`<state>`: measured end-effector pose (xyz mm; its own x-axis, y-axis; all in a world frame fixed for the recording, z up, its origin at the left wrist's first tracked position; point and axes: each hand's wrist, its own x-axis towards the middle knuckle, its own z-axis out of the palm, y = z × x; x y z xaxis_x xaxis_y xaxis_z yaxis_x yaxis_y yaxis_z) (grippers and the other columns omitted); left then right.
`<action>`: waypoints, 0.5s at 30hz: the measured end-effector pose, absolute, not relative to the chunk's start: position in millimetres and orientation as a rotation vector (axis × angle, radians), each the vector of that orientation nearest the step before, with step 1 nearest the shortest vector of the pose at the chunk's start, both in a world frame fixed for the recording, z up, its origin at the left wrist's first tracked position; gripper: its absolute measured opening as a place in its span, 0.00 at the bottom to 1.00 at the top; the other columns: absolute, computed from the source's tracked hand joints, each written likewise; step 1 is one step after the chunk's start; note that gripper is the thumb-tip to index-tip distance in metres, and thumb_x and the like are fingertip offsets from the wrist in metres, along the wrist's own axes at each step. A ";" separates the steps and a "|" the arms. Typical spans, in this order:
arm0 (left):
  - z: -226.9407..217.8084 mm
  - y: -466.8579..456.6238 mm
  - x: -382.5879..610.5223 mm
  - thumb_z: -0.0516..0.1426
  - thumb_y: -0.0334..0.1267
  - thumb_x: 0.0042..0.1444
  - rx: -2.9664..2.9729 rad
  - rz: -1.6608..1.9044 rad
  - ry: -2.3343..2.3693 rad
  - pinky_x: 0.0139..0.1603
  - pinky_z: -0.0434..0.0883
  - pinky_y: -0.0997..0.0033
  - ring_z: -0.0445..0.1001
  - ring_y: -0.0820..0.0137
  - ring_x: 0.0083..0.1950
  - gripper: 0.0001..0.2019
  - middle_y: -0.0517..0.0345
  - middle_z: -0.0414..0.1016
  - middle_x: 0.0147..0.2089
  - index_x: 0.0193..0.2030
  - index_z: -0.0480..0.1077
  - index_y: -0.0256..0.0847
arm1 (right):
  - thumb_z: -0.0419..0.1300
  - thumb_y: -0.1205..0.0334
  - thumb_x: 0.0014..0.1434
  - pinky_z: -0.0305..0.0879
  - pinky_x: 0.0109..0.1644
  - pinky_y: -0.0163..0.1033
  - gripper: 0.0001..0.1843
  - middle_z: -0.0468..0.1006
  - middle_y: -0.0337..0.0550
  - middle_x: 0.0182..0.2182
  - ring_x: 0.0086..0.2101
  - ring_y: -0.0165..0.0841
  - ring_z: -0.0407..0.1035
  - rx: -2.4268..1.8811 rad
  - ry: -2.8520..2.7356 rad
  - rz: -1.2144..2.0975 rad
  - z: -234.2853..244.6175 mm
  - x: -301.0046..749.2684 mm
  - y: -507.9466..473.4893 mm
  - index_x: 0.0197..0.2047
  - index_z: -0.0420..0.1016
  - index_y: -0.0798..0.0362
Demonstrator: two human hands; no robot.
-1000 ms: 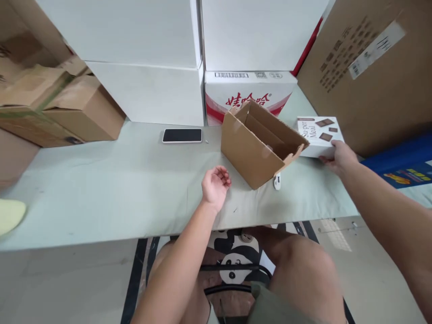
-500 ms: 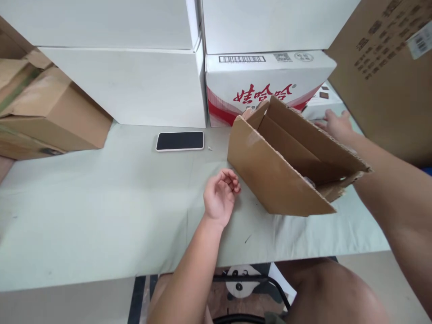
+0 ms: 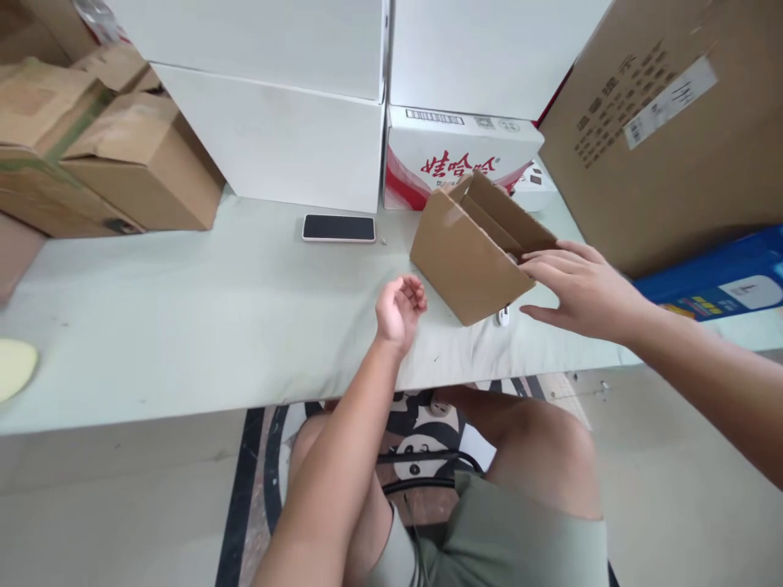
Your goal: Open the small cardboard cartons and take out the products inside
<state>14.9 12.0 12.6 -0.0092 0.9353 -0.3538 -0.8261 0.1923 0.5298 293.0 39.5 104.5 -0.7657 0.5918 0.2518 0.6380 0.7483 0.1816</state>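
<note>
An open brown cardboard box (image 3: 468, 265) stands at an angle on the table, its opening facing up and right. My right hand (image 3: 572, 285) is at the box's near right end, fingers stretched over the rim and thumb spread apart below; whether the fingertips touch the cardboard is hard to tell. My left hand (image 3: 400, 310) rests on the table left of the box, palm turned up, fingers loosely curled with nothing in them. A small white object (image 3: 502, 316) peeks out beside the box's lower edge.
A phone (image 3: 338, 228) lies behind my left hand. White cartons (image 3: 275, 139) and a red-and-white carton (image 3: 458, 155) line the back. Brown boxes (image 3: 147, 163) stand left, a large carton (image 3: 661, 147) and a blue box (image 3: 722, 277) right. The table's front edge runs above my knees.
My right hand has come back from behind the box, near the white package, to the box's near right end. The view has shifted; my left hand keeps its pose.
</note>
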 end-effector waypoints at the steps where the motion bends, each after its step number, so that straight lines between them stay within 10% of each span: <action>1: 13.3 10.6 14.4 0.48 0.38 0.63 0.192 1.395 0.729 0.30 0.60 0.73 0.63 0.74 0.24 0.17 0.57 0.65 0.26 0.26 0.71 0.38 | 0.59 0.51 0.67 0.65 0.66 0.55 0.15 0.84 0.50 0.45 0.48 0.46 0.79 -1.057 -2.801 -0.449 103.7 289.1 37.3 0.51 0.77 0.49; 6: 15.1 5.2 8.4 0.50 0.38 0.63 0.213 1.398 0.708 0.31 0.60 0.73 0.63 0.74 0.25 0.15 0.57 0.66 0.27 0.27 0.71 0.38 | 0.54 0.48 0.71 0.65 0.49 0.44 0.18 0.80 0.46 0.31 0.36 0.38 0.74 -1.401 -2.677 -0.573 111.1 281.2 37.3 0.33 0.71 0.50; 15: 18.3 5.4 -2.4 0.52 0.39 0.61 0.186 1.448 0.620 0.30 0.59 0.73 0.62 0.74 0.25 0.14 0.57 0.66 0.27 0.27 0.72 0.38 | 0.59 0.45 0.62 0.59 0.39 0.45 0.16 0.75 0.53 0.33 0.36 0.43 0.68 -1.872 -2.113 -0.783 157.6 343.6 40.4 0.32 0.68 0.48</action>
